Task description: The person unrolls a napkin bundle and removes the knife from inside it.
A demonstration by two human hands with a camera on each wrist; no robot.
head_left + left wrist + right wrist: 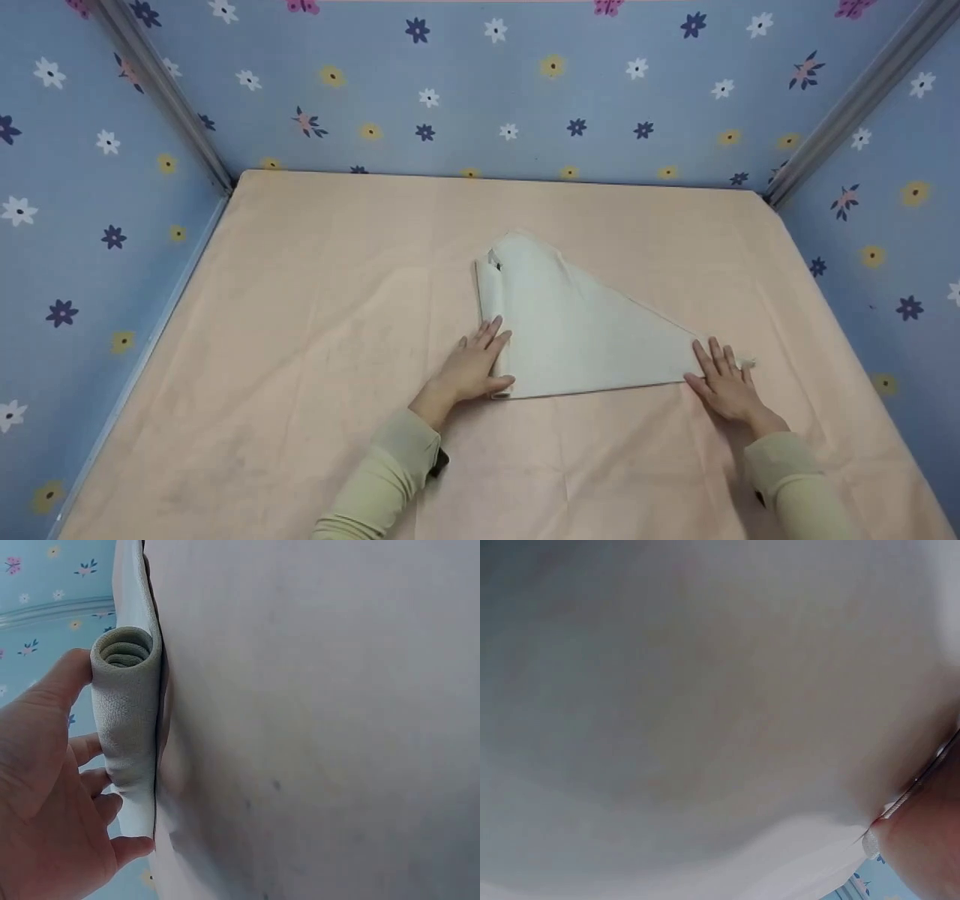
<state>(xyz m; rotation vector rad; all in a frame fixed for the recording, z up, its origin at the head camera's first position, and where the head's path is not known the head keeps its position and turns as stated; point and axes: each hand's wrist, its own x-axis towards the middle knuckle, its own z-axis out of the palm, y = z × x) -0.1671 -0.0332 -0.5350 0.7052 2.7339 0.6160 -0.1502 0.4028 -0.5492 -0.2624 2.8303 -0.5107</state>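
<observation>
At four o'clock of the pale cloth (592,330), the right hand (726,381) lies flat, gripping nothing; at eight, the left hand (471,367) rests unclenched on its roll (129,716). The cloth lies at our twelve o'clock, seemingly light and soft; we should hold both roll ends.

Blue flowered walls (487,97) enclose the tabletop (360,225) on three sides, with grey posts (169,94) in both far corners. Creased peach cloth (300,360) covers the tabletop.

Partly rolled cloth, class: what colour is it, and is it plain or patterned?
The cloth is a plain, pale greenish white, seen best in the head view.
</observation>
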